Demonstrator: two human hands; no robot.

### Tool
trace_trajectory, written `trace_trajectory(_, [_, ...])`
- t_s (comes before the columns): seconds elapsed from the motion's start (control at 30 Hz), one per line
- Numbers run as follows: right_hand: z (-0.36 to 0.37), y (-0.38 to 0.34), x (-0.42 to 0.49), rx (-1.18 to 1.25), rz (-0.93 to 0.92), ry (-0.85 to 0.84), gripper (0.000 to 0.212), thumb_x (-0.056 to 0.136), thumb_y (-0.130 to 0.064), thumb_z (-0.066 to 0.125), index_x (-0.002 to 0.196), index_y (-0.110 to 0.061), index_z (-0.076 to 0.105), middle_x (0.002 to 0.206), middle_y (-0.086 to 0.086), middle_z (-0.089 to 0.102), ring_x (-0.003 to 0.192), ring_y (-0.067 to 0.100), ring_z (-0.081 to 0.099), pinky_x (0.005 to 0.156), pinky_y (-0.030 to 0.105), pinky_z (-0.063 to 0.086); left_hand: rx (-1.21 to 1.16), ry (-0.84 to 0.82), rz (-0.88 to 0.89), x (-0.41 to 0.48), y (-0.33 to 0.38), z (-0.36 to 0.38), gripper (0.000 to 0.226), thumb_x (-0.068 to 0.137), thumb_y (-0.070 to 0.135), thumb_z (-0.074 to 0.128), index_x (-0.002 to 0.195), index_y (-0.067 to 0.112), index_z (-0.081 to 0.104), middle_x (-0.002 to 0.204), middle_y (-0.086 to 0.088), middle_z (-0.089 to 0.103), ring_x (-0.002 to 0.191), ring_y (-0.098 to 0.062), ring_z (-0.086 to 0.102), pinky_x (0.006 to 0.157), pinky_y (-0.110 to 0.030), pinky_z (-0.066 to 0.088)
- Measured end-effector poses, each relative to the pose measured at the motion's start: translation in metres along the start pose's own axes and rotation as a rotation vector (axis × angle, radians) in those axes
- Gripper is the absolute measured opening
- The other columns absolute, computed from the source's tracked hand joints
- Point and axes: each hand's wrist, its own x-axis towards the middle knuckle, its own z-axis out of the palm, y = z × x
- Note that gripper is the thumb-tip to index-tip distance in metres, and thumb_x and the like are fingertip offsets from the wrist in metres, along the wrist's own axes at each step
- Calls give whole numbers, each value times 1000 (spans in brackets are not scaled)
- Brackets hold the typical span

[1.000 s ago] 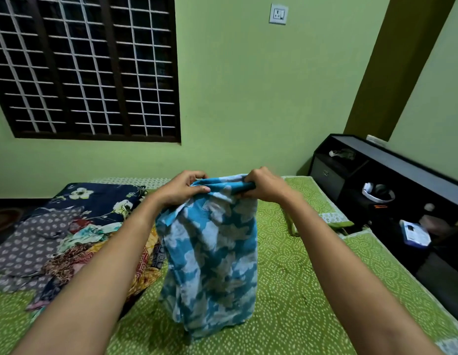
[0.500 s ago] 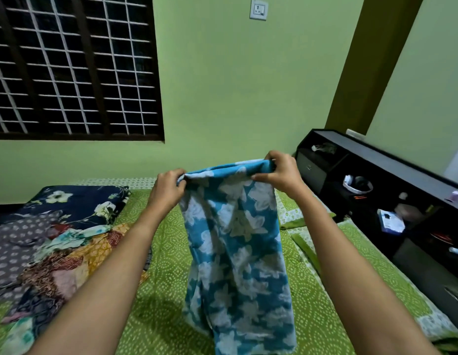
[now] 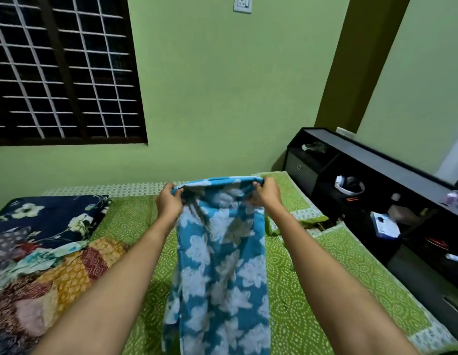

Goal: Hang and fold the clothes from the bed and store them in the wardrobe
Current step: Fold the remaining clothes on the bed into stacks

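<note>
the person holds a blue floral garment (image 3: pixel 220 265) up over the green bedsheet (image 3: pixel 312 285), its lower part hanging toward the bed. the left hand (image 3: pixel 169 202) pinches the top edge at one corner, and the right hand (image 3: pixel 267 194) grips the other corner, stretching that edge flat between them. a pile of patterned clothes (image 3: pixel 43 265) lies on the bed's left side. a black headboard shelf (image 3: pixel 376 190) runs along the right.
</note>
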Motion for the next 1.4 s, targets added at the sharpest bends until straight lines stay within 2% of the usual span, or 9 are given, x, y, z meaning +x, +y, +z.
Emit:
trace_trajectory(0.1, [12, -1, 30, 264, -73, 31, 17, 100, -16, 40, 108, -3, 48, 107, 17, 54, 97, 24, 50, 67, 25, 29, -76, 43, 95, 33, 29, 20, 3, 97, 13, 46, 96, 12, 43, 91, -12, 52, 80, -20, 46, 63, -29, 33])
trace_trajectory(0.27, [17, 3, 66, 726, -235, 55, 12, 100, -10, 39, 104, -19, 45, 92, -13, 46, 83, 4, 44, 75, 21, 36, -334, 42, 256, 66, 54, 37, 8, 97, 7, 41, 98, 14, 37, 80, -1, 47, 63, -7, 42, 55, -16, 35])
trace_trajectory(0.4, [24, 24, 65, 801, -206, -10, 20, 98, -6, 42, 91, -24, 49, 81, -9, 44, 69, 4, 37, 64, 20, 30, -355, 41, 249, 53, 30, 42, 11, 95, 2, 42, 98, 13, 38, 88, -6, 46, 67, -4, 41, 58, -15, 34])
trace_trajectory(0.67, [42, 103, -16, 657, 39, -89, 21, 97, -6, 45, 82, -20, 47, 82, -2, 48, 77, 9, 46, 71, 24, 37, -273, -100, 11, -28, -83, 45, 12, 94, 2, 47, 96, 10, 40, 76, 0, 46, 68, -11, 41, 54, -14, 34])
trace_trajectory(0.8, [59, 165, -94, 461, 158, -92, 23, 94, 1, 45, 82, -18, 51, 71, -8, 46, 66, 3, 41, 57, 10, 33, -177, -163, -164, -96, -159, 46, 28, 91, -3, 51, 78, 20, 41, 78, -4, 49, 76, -16, 46, 58, -10, 36])
trace_trajectory(0.9, [72, 216, -160, 289, 282, -136, 29, 93, -1, 48, 73, -22, 48, 66, -9, 44, 59, 2, 38, 51, 14, 34, -109, -254, -339, -152, -210, 38, 18, 91, 1, 52, 84, 14, 44, 87, -11, 51, 85, -21, 46, 66, -27, 36])
trace_trajectory(1.03, [84, 276, -226, 90, 350, -242, 11, 94, -6, 49, 99, -4, 59, 79, 4, 51, 72, 16, 46, 50, 24, 28, 0, -344, -418, -217, -262, 20, 9, 90, 0, 54, 92, 4, 46, 93, -13, 51, 86, -20, 46, 68, -25, 32])
trace_trajectory(1.17, [96, 318, -286, -62, 366, -381, 9, 95, -7, 47, 100, -13, 50, 70, -8, 46, 61, 5, 41, 48, 18, 28, 103, -435, -433, -272, -309, -3, 18, 87, -5, 56, 78, 6, 45, 89, -13, 50, 84, -20, 44, 54, -16, 34])
trace_trajectory(1.4, [125, 380, -359, -367, 357, -690, 27, 95, -6, 44, 118, 6, 51, 116, 29, 59, 106, 42, 56, 83, 39, 43, 408, -676, -275, -328, -378, -40, 28, 83, -9, 60, 110, -12, 59, 109, -24, 62, 103, -33, 57, 87, -36, 40])
